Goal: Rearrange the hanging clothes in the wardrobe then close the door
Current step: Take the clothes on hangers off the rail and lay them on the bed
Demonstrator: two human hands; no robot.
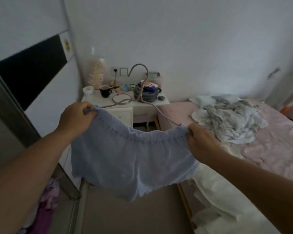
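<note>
Gripping unlabelled blue shorts [130, 157]: left hand [74, 118], right hand [201, 142].

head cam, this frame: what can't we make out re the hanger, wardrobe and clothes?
- Hanger: head view; its lower bar sits behind the blue shorts, so how the shorts attach is hidden.
- Left hand and right hand: fingertips buried in the waistband.
- Wardrobe: interior and rail cut off by the left edge.
- Purple clothes: blurred, behind the left forearm.
- Nightstand clutter: too blurred to identify.
</note>
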